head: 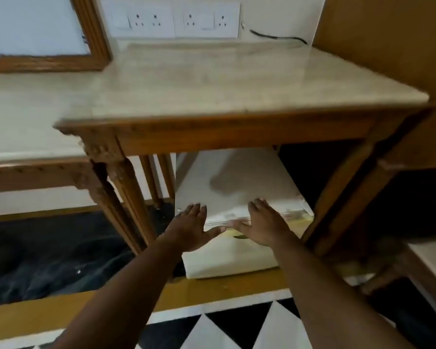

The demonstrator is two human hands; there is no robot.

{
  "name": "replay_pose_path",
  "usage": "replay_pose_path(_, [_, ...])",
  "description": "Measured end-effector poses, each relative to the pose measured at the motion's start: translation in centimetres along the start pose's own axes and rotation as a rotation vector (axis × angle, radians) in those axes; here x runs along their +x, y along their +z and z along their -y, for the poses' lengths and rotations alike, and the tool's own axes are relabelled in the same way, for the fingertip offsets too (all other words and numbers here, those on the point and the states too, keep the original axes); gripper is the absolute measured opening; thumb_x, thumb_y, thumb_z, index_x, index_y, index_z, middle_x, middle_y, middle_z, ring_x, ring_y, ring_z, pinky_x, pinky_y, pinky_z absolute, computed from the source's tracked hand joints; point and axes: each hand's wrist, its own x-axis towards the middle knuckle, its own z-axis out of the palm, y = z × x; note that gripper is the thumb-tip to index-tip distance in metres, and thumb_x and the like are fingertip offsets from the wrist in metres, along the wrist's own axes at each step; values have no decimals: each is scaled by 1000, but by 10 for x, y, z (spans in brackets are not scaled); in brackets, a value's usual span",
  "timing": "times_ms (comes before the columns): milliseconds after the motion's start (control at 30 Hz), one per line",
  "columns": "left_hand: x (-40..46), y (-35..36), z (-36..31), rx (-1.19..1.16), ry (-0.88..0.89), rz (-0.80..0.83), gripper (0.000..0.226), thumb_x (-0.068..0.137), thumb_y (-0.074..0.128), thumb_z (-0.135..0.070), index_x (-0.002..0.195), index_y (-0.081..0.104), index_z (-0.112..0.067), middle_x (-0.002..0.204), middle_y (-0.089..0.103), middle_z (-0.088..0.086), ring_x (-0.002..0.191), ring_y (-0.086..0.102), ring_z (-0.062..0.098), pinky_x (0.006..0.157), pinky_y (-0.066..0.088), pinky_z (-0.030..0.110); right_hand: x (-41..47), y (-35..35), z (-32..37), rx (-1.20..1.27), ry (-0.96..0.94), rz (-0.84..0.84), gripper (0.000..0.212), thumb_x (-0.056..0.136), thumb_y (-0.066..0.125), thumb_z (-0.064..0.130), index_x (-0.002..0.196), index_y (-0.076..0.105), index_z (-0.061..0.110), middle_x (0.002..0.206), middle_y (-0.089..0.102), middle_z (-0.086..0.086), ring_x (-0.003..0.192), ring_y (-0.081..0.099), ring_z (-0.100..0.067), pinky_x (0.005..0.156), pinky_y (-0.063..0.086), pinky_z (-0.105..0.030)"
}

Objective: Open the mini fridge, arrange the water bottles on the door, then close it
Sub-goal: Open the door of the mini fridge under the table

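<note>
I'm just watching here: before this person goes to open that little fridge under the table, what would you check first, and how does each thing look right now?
1. Both hands free: ok. Left hand and right hand are spread flat, holding nothing.
2. Hands at the mini fridge: ok, at its top front edge.
3. Door shut: appears so.
4. Handle or opening side found: cannot tell, picture blurred.
5. Room for the door to swing: cannot tell; table leg stands close at the left.
6. Water bottles: cannot tell, none visible.

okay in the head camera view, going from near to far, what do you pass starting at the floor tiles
Black-and-white floor tiles → yellow floor strip → left hand and right hand on the white mini fridge → marble tabletop → wall sockets.
</note>
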Motion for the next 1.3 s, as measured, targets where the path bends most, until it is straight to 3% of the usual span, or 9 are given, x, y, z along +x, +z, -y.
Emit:
replay_pose_path(167, [100,83,50,50,-1,-75,107,79,16,-90,160,-8,-23,168,-18,6,152,-19,25,122,-8,47,61,113,-31,-83,-51,-43,113,71,20,89,149,23,8,161,16,-14,149,9,-27,120,13,-40])
replay_pose_path(267, [134,99,67,53,56,-205,96,79,7,-90,159,-4,-38,168,-18,-1,152,-20,21,122,-8,46,75,167,-47,-214,-105,-305,108,71,11,89,146,32,15,159,25,-13,147,18,-28,117,21,-43])
replay_pose_path(400, [147,95,78,-26,80,-261,97,73,-1,-93,158,5,-46,169,-9,-5,153,-12,18,121,-4,45,69,194,-48,-166,-109,-550,88,78,28,84,128,58,18,146,49,-9,138,40,-24,108,35,-44])
replay_pose_path(600, [147,93,81,58,89,-231,83,86,12,-83,159,2,-42,169,-11,-1,154,-13,21,123,-2,46,24,190,-56,-6,-150,-515,81,82,26,80,127,61,23,140,56,1,136,42,-18,113,26,-37])
replay_pose_path(800, [153,96,48,97,23,-235,87,83,14,-87,158,1,-45,169,-15,6,153,-16,28,119,-7,52,-42,183,-82,229,-6,-475,99,70,14,92,134,55,27,143,35,24,135,10,7,115,10,-26])
replay_pose_path(900, [169,92,2,146,111,-209,88,84,21,-87,159,3,-45,169,-12,6,154,-12,31,119,-5,54,-74,173,-100,279,101,-357,107,66,12,93,143,42,25,156,26,15,143,-1,3,120,14,-33])
replay_pose_path(1067, [200,102,-62,226,254,-304,89,84,18,-86,159,15,-39,169,6,9,153,5,35,118,10,57,-127,160,-139,204,324,-210,116,61,15,96,153,6,25,160,-16,14,140,-29,-2,118,1,-35])
replay_pose_path(1167, [216,107,-71,272,346,-330,100,76,9,-92,160,12,-38,169,6,10,153,7,35,119,11,55,-151,154,-171,81,500,-213,118,61,13,97,152,-5,25,160,-22,11,144,-23,-7,118,7,-47])
replay_pose_path(1300, [227,112,-76,277,441,-365,121,58,-10,-98,160,13,-37,168,14,10,153,12,31,120,14,52,-166,148,-214,-48,683,-270,121,59,8,96,152,0,19,163,-11,-3,150,-6,-21,118,14,-54])
